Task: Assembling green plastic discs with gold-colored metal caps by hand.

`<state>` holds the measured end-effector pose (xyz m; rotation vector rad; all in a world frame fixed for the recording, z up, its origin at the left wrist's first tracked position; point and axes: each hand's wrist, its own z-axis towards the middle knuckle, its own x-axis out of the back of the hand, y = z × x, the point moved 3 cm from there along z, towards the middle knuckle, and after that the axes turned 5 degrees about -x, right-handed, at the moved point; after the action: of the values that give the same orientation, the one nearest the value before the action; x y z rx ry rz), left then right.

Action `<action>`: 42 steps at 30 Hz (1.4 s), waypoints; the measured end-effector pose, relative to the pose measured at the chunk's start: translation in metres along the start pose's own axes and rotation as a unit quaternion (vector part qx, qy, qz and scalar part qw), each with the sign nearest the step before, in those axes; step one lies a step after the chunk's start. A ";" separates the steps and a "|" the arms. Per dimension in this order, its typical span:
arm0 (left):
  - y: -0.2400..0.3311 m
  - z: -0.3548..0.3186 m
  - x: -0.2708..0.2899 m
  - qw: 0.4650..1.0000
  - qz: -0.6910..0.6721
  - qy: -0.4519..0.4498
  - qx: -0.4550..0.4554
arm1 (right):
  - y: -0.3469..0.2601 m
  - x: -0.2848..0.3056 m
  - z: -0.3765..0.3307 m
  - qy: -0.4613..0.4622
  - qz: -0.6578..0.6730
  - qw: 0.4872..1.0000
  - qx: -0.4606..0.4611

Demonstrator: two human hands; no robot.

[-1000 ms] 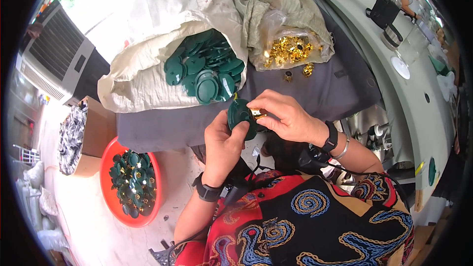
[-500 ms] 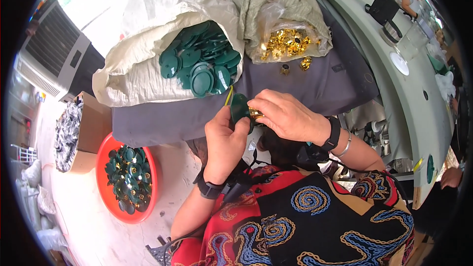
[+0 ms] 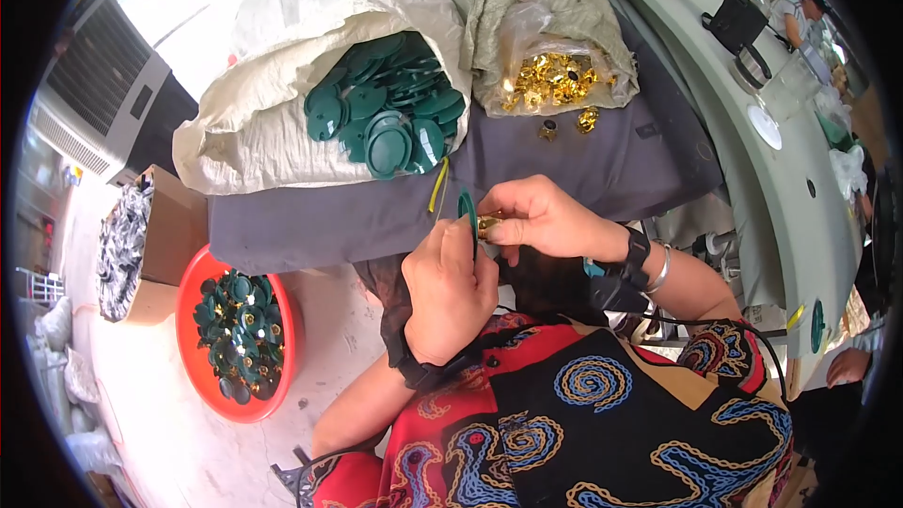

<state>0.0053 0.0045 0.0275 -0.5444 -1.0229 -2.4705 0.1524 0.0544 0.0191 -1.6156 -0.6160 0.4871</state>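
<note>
Fingers closed, my left hand (image 3: 444, 287) grips a round green plastic disc (image 3: 465, 203), turned nearly edge-on. My right hand (image 3: 550, 218) pinches a small shiny gold fitting (image 3: 486, 226) against the disc's right face; whether the two are joined is hidden by the fingers. Just beyond my left hand, a yellow strip (image 3: 437, 186) lies at the near edge of the grey cloth (image 3: 320, 226). Farther off, green discs (image 3: 388, 146) spill from the mouth of a white woven sack (image 3: 245, 146). Gold fittings (image 3: 555, 75) fill a plastic-lined sack to the right, with two loose on the cloth.
A red basin (image 3: 186, 339) holding green discs with gold fittings stands at lower left. Behind it is a cardboard box (image 3: 174, 235) of grey scraps, then an air cooler (image 3: 94, 85). A pale table (image 3: 800, 216) curves along the right, with a person (image 3: 795, 19) beyond.
The disc has turned from a slanted view to nearly edge-on. My left hand has rolled over and shifted slightly right, its back now showing. My right hand still pinches the gold fitting.
</note>
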 end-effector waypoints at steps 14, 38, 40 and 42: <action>-0.179 -0.113 0.218 0.875 -0.097 0.327 0.344 | 0.007 0.081 0.004 0.367 -0.478 0.796 0.056; -0.149 0.051 0.001 0.963 0.252 -0.088 -0.018 | 0.036 0.086 -0.030 0.359 -0.429 0.817 0.137; -0.158 0.053 0.000 0.972 0.222 -0.075 -0.004 | 0.032 0.086 -0.031 0.344 -0.460 0.809 0.125; -0.167 0.051 0.011 0.985 0.149 0.009 0.080 | 0.026 0.079 -0.027 0.328 -0.388 0.853 0.121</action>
<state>-0.0782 0.1477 -0.0290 -0.5760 -1.0379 -2.1079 0.2330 0.0829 -0.0006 -1.0576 -0.5859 -0.5575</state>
